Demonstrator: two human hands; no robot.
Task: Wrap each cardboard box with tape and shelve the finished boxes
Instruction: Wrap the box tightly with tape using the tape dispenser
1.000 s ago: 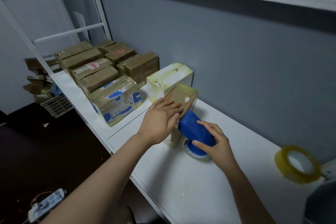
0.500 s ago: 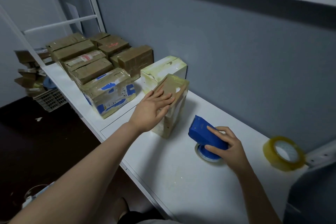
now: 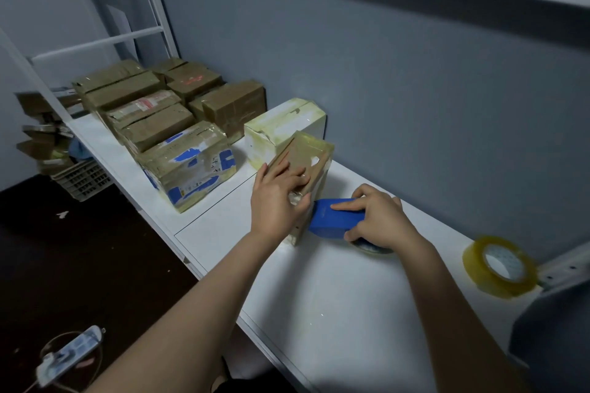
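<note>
Dispenser (image 3: 332, 217) back at the box (image 3: 306, 153) side; it was parked apart 0.5 s ago. Right hand (image 3: 380, 220) grips it, left hand (image 3: 277, 201) presses flat on box, upright on table (image 3: 319, 290). Next strip, I'd say.

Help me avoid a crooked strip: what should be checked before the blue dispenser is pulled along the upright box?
1. Steadying: ok, the left hand presses the near face of the upright box.
2. Grip: ok, the right hand holds the blue dispenser.
3. Contact: ok, the dispenser's nose meets the box's lower side.
4. Tape end stuck down: cannot tell, hidden behind the left hand.
5. Clearance: ok, the spare tape roll stands apart at the right end of the table.
</note>
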